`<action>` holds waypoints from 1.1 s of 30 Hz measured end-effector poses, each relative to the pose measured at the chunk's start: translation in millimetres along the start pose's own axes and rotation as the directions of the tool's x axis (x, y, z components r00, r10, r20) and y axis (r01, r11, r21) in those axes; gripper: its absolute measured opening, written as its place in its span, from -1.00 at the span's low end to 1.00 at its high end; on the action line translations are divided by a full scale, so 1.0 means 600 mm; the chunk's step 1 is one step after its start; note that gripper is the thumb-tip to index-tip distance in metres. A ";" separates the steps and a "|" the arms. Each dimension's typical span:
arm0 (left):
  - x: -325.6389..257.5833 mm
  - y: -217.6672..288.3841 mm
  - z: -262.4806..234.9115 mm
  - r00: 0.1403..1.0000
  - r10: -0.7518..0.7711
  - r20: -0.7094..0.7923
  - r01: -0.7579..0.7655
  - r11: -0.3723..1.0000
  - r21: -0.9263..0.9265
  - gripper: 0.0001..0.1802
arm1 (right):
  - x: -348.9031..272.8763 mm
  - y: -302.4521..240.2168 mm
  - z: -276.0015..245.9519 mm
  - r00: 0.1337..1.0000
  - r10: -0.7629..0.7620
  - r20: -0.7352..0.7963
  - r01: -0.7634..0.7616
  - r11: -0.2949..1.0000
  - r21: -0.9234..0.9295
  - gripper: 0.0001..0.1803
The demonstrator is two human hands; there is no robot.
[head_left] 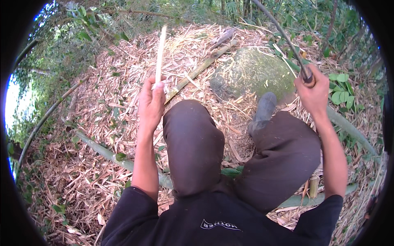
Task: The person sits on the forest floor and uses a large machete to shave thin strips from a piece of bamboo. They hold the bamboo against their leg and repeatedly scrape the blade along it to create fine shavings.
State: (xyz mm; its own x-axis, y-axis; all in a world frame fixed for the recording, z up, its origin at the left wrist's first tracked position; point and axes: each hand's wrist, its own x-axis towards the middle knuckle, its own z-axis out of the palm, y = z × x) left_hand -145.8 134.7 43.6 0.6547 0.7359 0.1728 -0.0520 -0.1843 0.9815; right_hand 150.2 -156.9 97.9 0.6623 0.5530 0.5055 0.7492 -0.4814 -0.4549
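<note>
Upright in my left hand (152,100) is a pale, narrow bamboo strip (161,53), pinched near its lower end between thumb and fingers. My right hand (312,88) is wrapped round the wooden handle (308,80) of a machete. Its long dark blade (283,35) points up and to the left, past the top edge of the view. Blade and strip are well apart. Between my hands, beyond my knees, a mossy rounded rock (254,74) sits in the ground litter. Part of the strip's lower end is hidden by my fingers.
A cut bamboo pole (201,67) lies slantwise left of the rock. Beneath me runs a thick green bamboo stem (106,153), which I appear to sit on. My boot (264,108) rests near the rock. Dry leaf litter (111,94) covers the slope, with leafy plants (341,90) at the right.
</note>
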 end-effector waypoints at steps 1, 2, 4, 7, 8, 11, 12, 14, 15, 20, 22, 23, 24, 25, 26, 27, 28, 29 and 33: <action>0.000 -0.020 -0.004 1.000 0.000 -0.015 0.000 1.000 0.004 -0.78 | 0.019 -0.014 -0.003 0.999 -0.035 0.023 0.034 0.999 0.032 -0.80; -0.003 -0.033 -0.007 1.000 0.001 -0.030 0.000 1.000 0.008 -0.79 | 0.036 -0.034 -0.001 0.997 -0.070 0.044 0.067 0.996 0.065 -0.79; -0.008 -0.060 0.005 1.000 -0.021 -0.004 0.020 0.999 -0.040 -0.81 | 0.050 -0.065 0.008 0.989 -0.111 0.099 0.101 0.990 0.099 -0.78; -0.003 -0.104 0.013 0.999 -0.042 0.015 0.043 0.994 -0.104 -0.80 | 0.053 -0.105 0.061 0.972 -0.201 0.119 0.185 0.974 0.130 -0.79; -0.003 -0.109 0.020 0.998 -0.054 0.030 0.057 0.994 -0.092 -0.78 | 0.048 -0.109 0.092 0.963 -0.256 0.083 0.246 0.963 0.114 -0.79; -0.005 -0.115 0.049 0.993 -0.096 0.072 0.096 0.995 0.000 -0.70 | 0.030 -0.117 0.178 0.900 -0.434 0.025 0.435 0.900 -0.025 -0.77; -0.007 -0.127 0.051 0.992 -0.109 0.066 0.104 0.992 0.072 -0.65 | 0.019 -0.118 0.217 0.875 -0.484 0.007 0.484 0.874 -0.027 -0.75; -0.016 -0.152 0.045 0.995 -0.092 0.044 0.080 0.971 0.227 -0.56 | -0.008 -0.124 0.287 0.842 -0.539 -0.006 0.539 0.842 0.015 -0.73; -0.027 -0.169 0.038 0.997 -0.072 0.035 0.057 0.948 0.313 -0.52 | -0.022 -0.130 0.314 0.828 -0.561 -0.008 0.561 0.827 0.035 -0.72; -0.015 -0.160 0.060 0.977 -0.208 -0.044 0.212 0.953 0.214 -0.49 | -0.040 -0.122 0.363 0.857 -0.514 -0.008 0.510 0.849 0.140 -0.70; 0.005 -0.168 0.064 0.977 -0.210 -0.030 0.211 0.948 0.237 -0.50 | -0.037 -0.111 0.371 0.865 -0.500 0.030 0.492 0.860 0.138 -0.71; 0.015 -0.175 0.064 0.977 -0.215 -0.012 0.211 0.944 0.252 -0.51 | -0.037 -0.106 0.374 0.860 -0.508 0.044 0.498 0.855 0.146 -0.71; 0.022 -0.179 0.062 0.973 -0.232 0.008 0.223 0.940 0.259 -0.52 | -0.039 -0.102 0.377 0.855 -0.515 0.060 0.501 0.851 0.159 -0.71; 0.028 -0.182 0.060 0.971 -0.236 0.026 0.221 0.937 0.269 -0.52 | -0.041 -0.099 0.380 0.849 -0.522 0.076 0.505 0.846 0.172 -0.71; 0.041 -0.184 0.060 0.971 -0.234 0.041 0.214 0.936 0.280 -0.53 | -0.038 -0.096 0.384 0.851 -0.519 0.082 0.502 0.849 0.167 -0.71; 0.045 -0.186 0.057 0.972 -0.231 0.052 0.206 0.933 0.294 -0.53 | -0.037 -0.094 0.391 0.851 -0.517 0.095 0.498 0.850 0.169 -0.70; 0.043 -0.190 0.055 0.973 -0.223 0.056 0.195 0.931 0.310 -0.54 | -0.040 -0.093 0.397 0.850 -0.516 0.106 0.495 0.851 0.173 -0.70; 0.036 -0.191 0.048 0.975 -0.213 0.057 0.184 0.928 0.324 -0.55 | -0.049 -0.092 0.405 0.841 -0.536 0.076 0.516 0.836 0.188 -0.70; 0.006 -0.203 0.044 0.973 -0.223 0.061 0.196 0.936 0.292 -0.57 | -0.078 -0.096 0.413 0.870 -0.491 0.051 0.475 0.860 0.188 -0.70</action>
State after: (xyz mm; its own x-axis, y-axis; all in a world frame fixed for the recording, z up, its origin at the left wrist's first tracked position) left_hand -117.1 142.3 -77.4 0.6948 0.7170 -0.0559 0.2997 -0.2180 0.9288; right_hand 74.3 13.2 -81.1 0.2074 0.7518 0.6259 0.9570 -0.0234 -0.2890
